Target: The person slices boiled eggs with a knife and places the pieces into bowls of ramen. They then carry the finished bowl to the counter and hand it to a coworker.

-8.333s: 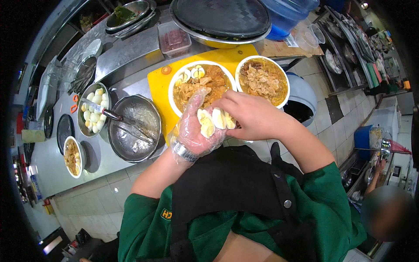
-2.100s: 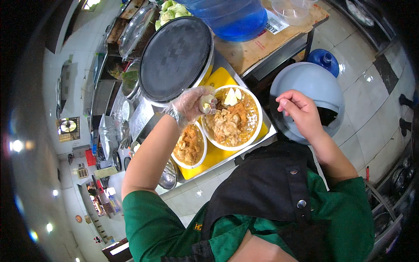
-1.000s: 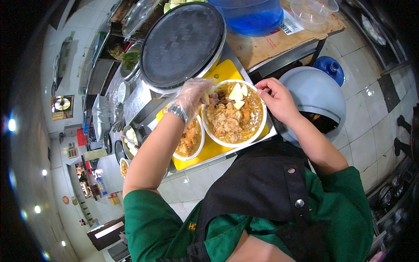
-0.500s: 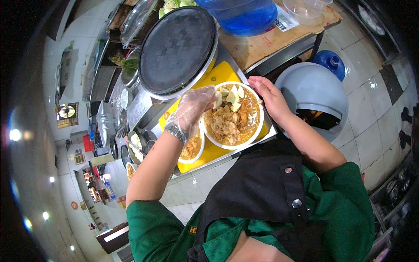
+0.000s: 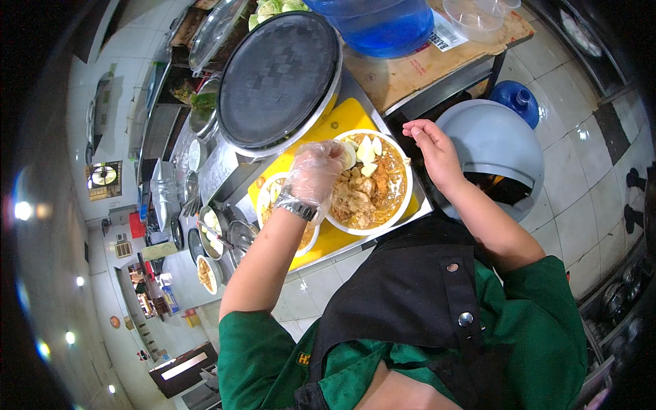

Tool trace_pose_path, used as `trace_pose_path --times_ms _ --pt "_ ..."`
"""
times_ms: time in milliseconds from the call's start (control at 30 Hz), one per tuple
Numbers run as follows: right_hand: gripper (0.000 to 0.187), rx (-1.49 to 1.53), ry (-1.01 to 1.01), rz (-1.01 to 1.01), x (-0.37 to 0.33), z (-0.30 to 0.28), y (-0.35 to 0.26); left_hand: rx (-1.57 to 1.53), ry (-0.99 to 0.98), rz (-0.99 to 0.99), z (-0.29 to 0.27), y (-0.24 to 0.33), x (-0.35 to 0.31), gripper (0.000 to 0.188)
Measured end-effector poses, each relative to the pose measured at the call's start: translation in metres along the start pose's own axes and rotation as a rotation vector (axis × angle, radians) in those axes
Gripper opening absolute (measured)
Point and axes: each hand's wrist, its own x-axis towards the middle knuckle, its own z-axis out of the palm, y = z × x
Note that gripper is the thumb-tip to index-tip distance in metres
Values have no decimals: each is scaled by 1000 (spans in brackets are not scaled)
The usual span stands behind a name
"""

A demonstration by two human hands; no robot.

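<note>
My left hand point(image 5: 316, 174), in a clear plastic glove, reaches over the upper left rim of a round white bowl point(image 5: 408, 188). Its fingers are pinched around a boiled egg slice point(image 5: 350, 156), partly covered by the glove. The bowl holds brown saucy food point(image 5: 357, 198) with chunky, crumbly topping, and several egg pieces point(image 5: 370, 150) lie at its far side. A second filled bowl point(image 5: 311, 244) stands to the left, largely hidden under my left hand and wrist. My bare right hand point(image 5: 436, 154) hovers right of the first bowl, fingers extended, holding nothing.
Both bowls stand on a yellow board point(image 5: 348, 117). A large pot with a black lid point(image 5: 280, 78) is beyond it. A grey bin point(image 5: 492, 143) stands at right, and a blue water container point(image 5: 383, 27) at the back. Left are a pan of egg pieces point(image 5: 213, 229) and another bowl point(image 5: 207, 275).
My left hand has shifted right, with the egg slice further over the bowl. My right hand has drawn away from the bowl's rim to the right.
</note>
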Motion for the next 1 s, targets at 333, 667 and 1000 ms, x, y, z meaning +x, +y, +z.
trace_pose_path --times_ms 333,667,1000 --pt "11 -366 -27 -269 -5 -1 -21 76 223 311 5 -3 -1 18" --pt "22 -1033 -644 -613 -1 44 -61 -153 626 369 -40 -40 -104 25" --pt "24 -1301 -1000 -604 1 108 -49 -478 759 90 -21 -125 -204 18"
